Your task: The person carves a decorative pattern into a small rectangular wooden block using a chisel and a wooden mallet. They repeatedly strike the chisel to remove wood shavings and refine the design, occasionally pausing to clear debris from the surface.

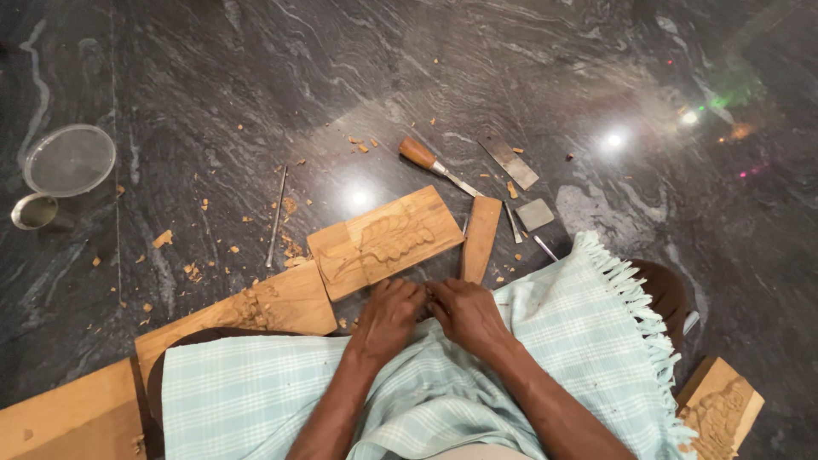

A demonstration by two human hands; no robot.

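Lid and tin: a clear round lid and a small metal tin sit at the upper left of the frame, well apart from the carving; seemingly parked out of the way.
Plank: a plain wooden board lies at the lower left corner; unworked.
Long board: a second board runs diagonally beside it, chips on its carved patch.
Carved panel: the leaf-carved block lies centre frame, tilted, its near edge just above both hands; probably kept close for reach.
Left hand: fingers curled, touching the right; whether it grips anything I cannot tell.
Right hand: likewise curled at the checked cloth; its hold is hidden.
Tools: a wooden-handled chisel, flat blade and wooden mallet fan out above, within reach.
Lower right: another carved block.
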